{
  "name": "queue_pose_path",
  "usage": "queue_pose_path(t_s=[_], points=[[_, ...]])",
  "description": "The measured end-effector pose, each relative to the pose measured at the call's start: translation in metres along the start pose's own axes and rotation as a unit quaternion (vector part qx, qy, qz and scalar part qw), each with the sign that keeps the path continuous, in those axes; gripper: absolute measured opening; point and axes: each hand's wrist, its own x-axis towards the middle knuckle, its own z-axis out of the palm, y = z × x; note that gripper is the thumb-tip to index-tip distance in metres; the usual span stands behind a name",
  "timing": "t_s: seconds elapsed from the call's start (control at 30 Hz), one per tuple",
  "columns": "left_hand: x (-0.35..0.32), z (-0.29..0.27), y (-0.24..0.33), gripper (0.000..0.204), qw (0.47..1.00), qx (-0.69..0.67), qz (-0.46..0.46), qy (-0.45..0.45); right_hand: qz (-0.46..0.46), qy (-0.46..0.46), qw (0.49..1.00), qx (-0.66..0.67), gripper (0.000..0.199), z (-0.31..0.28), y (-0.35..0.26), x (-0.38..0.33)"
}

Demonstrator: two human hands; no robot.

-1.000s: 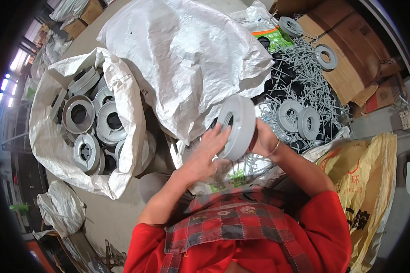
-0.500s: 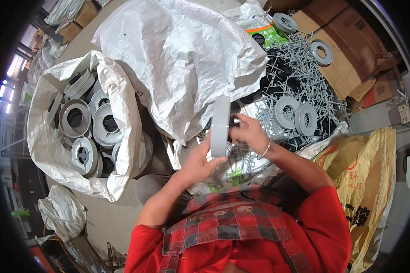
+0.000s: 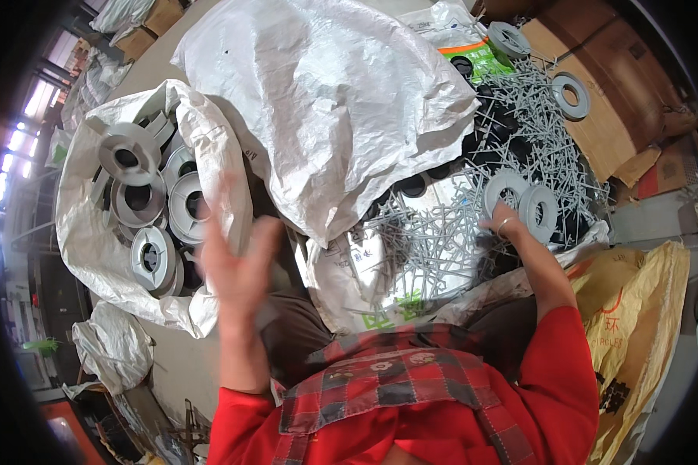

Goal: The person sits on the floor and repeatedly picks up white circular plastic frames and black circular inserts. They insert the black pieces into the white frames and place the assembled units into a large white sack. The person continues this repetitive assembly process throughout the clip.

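My left hand (image 3: 240,267), blurred, is open with fingers spread beside the right rim of a white woven sack (image 3: 77,232). Several round grey plastic flanged rings with dark centres lie in that sack; a grey ring (image 3: 116,139) rests uppermost at its back left. My right hand (image 3: 504,222) reaches to the lower edge of a grey flat ring (image 3: 506,186), thumb apart from the fingers. Some of its fingertips are hidden. A second grey flat ring (image 3: 538,211) overlaps the first on its right. Around them spreads a heap of thin grey plastic rods (image 3: 442,240).
A large white plastic sheet (image 3: 326,101) covers the far middle. Black round parts (image 3: 412,186) lie among the rods. Cardboard (image 3: 597,101) stands at the far right with another grey ring (image 3: 571,96) on it. A yellow sack (image 3: 636,325) is at my right.
The grey ring that was between my hands has left them, and a ring now tops the sack's pile. My left hand moved left to the sack; my right moved right to the flat rings.
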Motion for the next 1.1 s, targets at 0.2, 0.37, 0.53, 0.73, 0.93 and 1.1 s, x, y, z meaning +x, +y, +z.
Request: queue_pose_path(t_s=[0.2,0.37,0.53,0.73,0.93,1.1], points=[[-0.045,0.101,0.012,0.078,0.94,0.058,0.133,-0.307,-0.284,-0.072,0.949,0.114,0.056,-0.031,-0.086,-0.059],[-0.058,0.13,0.006,0.069,0.902,-0.072,0.009,-0.425,-0.447,-0.343,0.763,0.317,0.037,-0.087,-0.169,-0.099],[-0.064,0.126,-0.01,0.037,0.823,-0.202,-0.364,-0.386,-0.292,-0.149,0.893,0.308,0.05,-0.044,-0.187,0.003],[-0.045,0.122,-0.008,0.039,0.826,-0.346,-0.411,-0.172,-0.095,-0.029,0.995,-0.017,0.074,0.036,-0.198,0.095],[-0.046,0.124,-0.013,0.04,0.79,-0.399,-0.453,-0.109,-0.065,-0.109,0.992,-0.009,0.076,0.06,-0.192,0.082],[-0.05,0.128,-0.017,0.04,0.795,-0.417,-0.434,-0.072,-0.202,-0.068,0.958,0.19,0.088,0.016,-0.172,0.011]])
